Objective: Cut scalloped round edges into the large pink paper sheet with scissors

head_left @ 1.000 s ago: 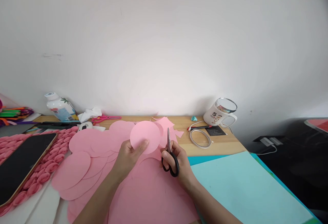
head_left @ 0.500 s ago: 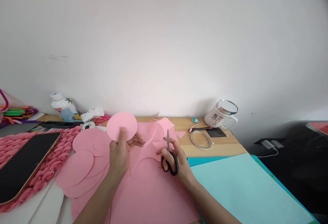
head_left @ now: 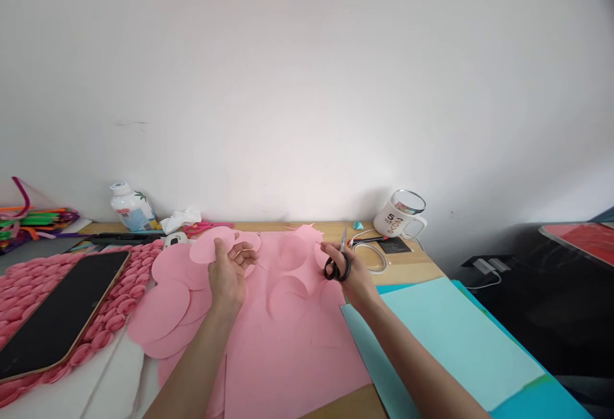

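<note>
My left hand (head_left: 229, 272) is raised over the left side of the pink sheet (head_left: 292, 358), thumb apart from its half-curled fingers. Behind the thumb, a pink paper circle (head_left: 205, 246) lies at the far end of a pile of overlapping pink circles (head_left: 160, 309). I see no paper clearly gripped in that hand. Black-handled scissors (head_left: 338, 267) are in my right hand (head_left: 352, 275), blades pointing up. Between the hands the pink sheet bears curved cuts, with ragged pink offcuts (head_left: 309, 235) at its far edge.
At left, a phone (head_left: 62, 310) rests on a pink textured mat (head_left: 115, 316). Along the wall stand a white bottle (head_left: 132, 208), crumpled tissue (head_left: 180, 219), pink scissors (head_left: 208, 226) and a mug (head_left: 396, 221). A coiled cable (head_left: 377, 259) and light-blue sheets (head_left: 441, 336) are at right.
The pink circle my left hand held up is now lower and further left, by the pile. My right hand has moved right with the scissors, away from the offcuts. The view has shifted.
</note>
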Demonstrator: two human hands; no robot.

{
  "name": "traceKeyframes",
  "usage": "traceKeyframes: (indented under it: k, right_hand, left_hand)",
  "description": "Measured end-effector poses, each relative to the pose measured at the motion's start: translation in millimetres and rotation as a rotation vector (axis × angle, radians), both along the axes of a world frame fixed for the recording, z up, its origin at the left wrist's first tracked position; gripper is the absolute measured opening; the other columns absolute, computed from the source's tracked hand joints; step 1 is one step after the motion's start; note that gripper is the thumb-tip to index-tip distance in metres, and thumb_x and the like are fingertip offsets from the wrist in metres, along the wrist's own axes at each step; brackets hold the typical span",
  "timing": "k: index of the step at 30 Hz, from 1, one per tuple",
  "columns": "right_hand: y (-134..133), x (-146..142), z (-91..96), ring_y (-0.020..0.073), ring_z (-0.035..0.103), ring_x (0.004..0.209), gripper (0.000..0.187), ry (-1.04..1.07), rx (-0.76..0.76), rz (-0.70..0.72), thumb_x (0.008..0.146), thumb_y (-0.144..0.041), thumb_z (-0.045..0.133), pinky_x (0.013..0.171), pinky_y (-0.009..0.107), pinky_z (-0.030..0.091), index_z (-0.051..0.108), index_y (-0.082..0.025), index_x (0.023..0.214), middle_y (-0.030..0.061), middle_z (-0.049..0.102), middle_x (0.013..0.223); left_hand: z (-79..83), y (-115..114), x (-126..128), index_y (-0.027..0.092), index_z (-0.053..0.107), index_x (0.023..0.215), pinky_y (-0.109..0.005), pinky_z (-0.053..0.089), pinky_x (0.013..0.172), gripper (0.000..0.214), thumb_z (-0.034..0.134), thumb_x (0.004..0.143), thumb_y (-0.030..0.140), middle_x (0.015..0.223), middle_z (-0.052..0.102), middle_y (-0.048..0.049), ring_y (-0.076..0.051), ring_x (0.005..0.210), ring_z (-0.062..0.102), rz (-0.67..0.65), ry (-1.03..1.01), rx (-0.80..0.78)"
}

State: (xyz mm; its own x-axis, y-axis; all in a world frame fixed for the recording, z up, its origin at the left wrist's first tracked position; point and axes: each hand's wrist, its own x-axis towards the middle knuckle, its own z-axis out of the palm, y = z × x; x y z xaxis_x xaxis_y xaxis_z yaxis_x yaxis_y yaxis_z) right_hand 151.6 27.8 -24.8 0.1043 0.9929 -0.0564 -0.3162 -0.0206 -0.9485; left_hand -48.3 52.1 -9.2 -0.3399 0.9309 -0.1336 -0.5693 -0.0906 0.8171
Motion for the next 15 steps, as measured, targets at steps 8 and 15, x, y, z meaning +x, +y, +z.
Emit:
traceKeyframes:
  k: [8, 15]
  right_hand:
    - [-13.1, 10.2, 34.7, 0.0064, 0.038, 0.041, 0.031, 0.007, -0.031, 0.368, 0.073, -0.038, 0.064, 0.050, 0.028, 0.046, 0.067, -0.013, 0.090, -0.0021, 0.055, 0.055]
    - [-63.3, 86.1, 71.5, 0.0057, 0.032, 0.027, 0.045, -0.346, 0.013, 0.466, 0.065, -0.061, 0.059, 0.037, 0.022, 0.035, 0.066, -0.016, 0.066, -0.0030, 0.045, 0.033]
  left_hand:
    - [-6.6, -1.5, 2.0, 0.014, 0.055, 0.083, -0.029, 0.049, 0.061, 0.025, 0.062, 0.069, 0.033, 0.064, 0.061, -0.0004, -0.013, 0.056, 0.061, -0.220, 0.155, 0.013]
    - [-11.2, -9.3, 13.2, 0.015, 0.062, 0.079, -0.032, 0.048, 0.071, 0.023, 0.071, 0.059, 0.025, 0.070, 0.064, -0.0022, -0.017, 0.068, 0.062, -0.387, 0.535, 0.082]
